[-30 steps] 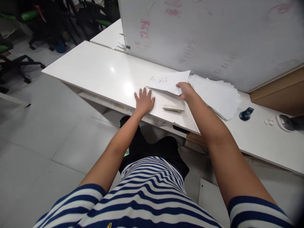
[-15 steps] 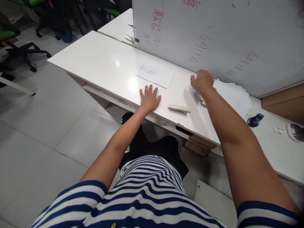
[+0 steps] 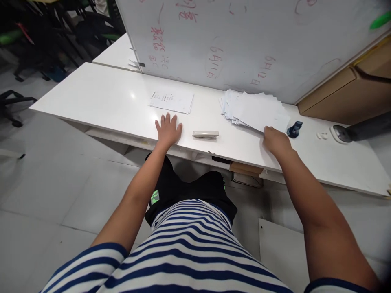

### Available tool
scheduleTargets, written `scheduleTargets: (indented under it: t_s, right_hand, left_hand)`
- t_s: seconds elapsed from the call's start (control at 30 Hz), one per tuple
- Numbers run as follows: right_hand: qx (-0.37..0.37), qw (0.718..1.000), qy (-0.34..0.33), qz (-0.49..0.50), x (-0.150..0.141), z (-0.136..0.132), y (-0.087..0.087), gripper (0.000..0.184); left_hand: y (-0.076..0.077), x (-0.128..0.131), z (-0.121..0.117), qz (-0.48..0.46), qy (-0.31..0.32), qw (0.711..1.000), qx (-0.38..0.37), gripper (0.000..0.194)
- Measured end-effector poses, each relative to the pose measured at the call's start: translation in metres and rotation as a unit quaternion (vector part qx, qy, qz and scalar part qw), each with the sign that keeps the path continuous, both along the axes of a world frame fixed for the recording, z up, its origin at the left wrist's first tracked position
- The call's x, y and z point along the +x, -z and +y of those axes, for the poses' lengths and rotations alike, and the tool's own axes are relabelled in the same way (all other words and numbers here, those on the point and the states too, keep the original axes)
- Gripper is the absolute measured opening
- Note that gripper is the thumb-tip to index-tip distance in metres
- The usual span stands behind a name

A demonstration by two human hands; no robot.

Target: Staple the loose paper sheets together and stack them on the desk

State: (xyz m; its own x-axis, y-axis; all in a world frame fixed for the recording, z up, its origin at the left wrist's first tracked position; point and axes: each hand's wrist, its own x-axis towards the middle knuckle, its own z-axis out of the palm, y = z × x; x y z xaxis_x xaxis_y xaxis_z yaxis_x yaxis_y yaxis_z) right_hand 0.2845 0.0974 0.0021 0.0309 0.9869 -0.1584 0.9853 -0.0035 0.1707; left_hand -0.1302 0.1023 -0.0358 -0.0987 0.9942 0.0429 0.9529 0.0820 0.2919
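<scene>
Pinching the top sheet (image 3: pixel 262 112) of the fanned stack (image 3: pixel 228 106), the right hand (image 3: pixel 277 142) has plenty left, I'd judge; the left hand (image 3: pixel 169 131) rests spread beside printed sheets (image 3: pixel 175 101) set apart on the table (image 3: pixel 100 89).

The left hand (image 3: pixel 168 131) lies flat and spread out, left of the stapler (image 3: pixel 205 134). The right hand (image 3: pixel 277 141) curls, right of it.

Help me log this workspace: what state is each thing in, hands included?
Bare left hand: palm down on the long white desk, fingers spread.
Bare right hand: closed on the near edge of the loose white paper stack.
Loose white paper stack: fanned, edges uneven.
Printed white paper: flat, print up.
Slim cream stapler: resting untouched; loading hidden.
Large whiteboard: marked in red.
</scene>
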Motion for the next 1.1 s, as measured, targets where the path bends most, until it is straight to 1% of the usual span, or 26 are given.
scheduleTargets:
  t_s: [0.1, 0.2, 0.33, 0.47, 0.57, 0.63, 0.7, 0.77, 0.83, 0.87, 0.9, 0.93, 0.97, 1.0, 1.03, 1.07, 1.1]
  right_hand:
    - [0.01, 1.0, -0.001, -0.014, 0.002, -0.005, -0.004, 0.042]
    - [0.054, 0.998, -0.007, -0.019, 0.005, -0.003, -0.006, 0.042]
    - [0.108, 0.993, -0.016, 0.034, 0.007, 0.007, -0.007, 0.046]
    - [0.108, 0.988, -0.033, 0.101, 0.005, 0.016, -0.005, 0.045]
    - [0.11, 0.987, -0.007, 0.114, 0.004, 0.018, -0.004, 0.043]
    - [0.14, 0.983, 0.023, 0.113, 0.003, 0.018, -0.008, 0.044]
    - [0.194, 0.972, 0.036, 0.127, 0.003, 0.015, -0.016, 0.045]
    - [0.261, 0.95, 0.035, 0.165, -0.001, 0.004, -0.027, 0.049]
    - [0.325, 0.92, 0.024, 0.217, -0.012, -0.016, -0.034, 0.052]
    - [0.35, 0.904, 0.019, 0.243, -0.02, -0.03, -0.035, 0.05]
    - [0.357, 0.895, 0.005, 0.268, -0.031, -0.046, -0.033, 0.048]
    - [0.36, 0.885, -0.004, 0.296, -0.043, -0.063, -0.028, 0.043]
    - [0.334, 0.883, -0.014, 0.33, -0.056, -0.08, -0.02, 0.038]
    - [0.308, 0.876, -0.012, 0.37, -0.069, -0.097, -0.011, 0.033]
    - [0.28, 0.865, -0.007, 0.415, -0.082, -0.112, 0.0, 0.026]
    - [0.238, 0.857, -0.017, 0.457, -0.095, -0.125, 0.011, 0.021]
    - [0.205, 0.849, -0.033, 0.485, -0.106, -0.136, 0.022, 0.019]
  left_hand:
    - [0.0, -0.001, 0.0, 0.005, 0.002, 1.0, -0.001, 0.063]
    - [0.0, -0.001, 0.0, 0.004, 0.003, 1.0, 0.002, 0.064]
    - [0.0, -0.001, 0.0, 0.006, 0.004, 1.0, 0.001, 0.064]
    - [0.0, -0.001, -0.001, 0.01, -0.002, 1.0, 0.0, 0.063]
    - [0.001, 0.0, -0.002, 0.011, -0.001, 1.0, 0.005, 0.063]
    - [0.001, 0.0, -0.001, 0.01, -0.001, 1.0, 0.009, 0.062]
    - [0.001, -0.001, 0.0, 0.005, -0.004, 1.0, 0.007, 0.061]
    - [-0.001, -0.001, 0.001, -0.01, -0.012, 1.0, 0.011, 0.059]
    - [-0.006, 0.0, -0.003, -0.057, -0.01, 0.998, 0.039, 0.053]
    - [-0.01, 0.001, -0.008, -0.101, 0.001, 0.993, 0.061, 0.05]
    - [-0.015, 0.004, -0.016, -0.16, 0.018, 0.983, 0.084, 0.05]
    - [-0.021, 0.007, -0.027, -0.233, 0.043, 0.966, 0.098, 0.053]
    - [-0.027, 0.012, -0.039, -0.316, 0.066, 0.941, 0.104, 0.06]
    - [-0.034, 0.017, -0.053, -0.4, 0.088, 0.909, 0.08, 0.067]
    - [-0.04, 0.023, -0.067, -0.482, 0.107, 0.869, 0.029, 0.075]
    - [-0.046, 0.028, -0.081, -0.548, 0.125, 0.826, -0.043, 0.08]
    - [-0.05, 0.033, -0.092, -0.593, 0.131, 0.787, -0.105, 0.08]
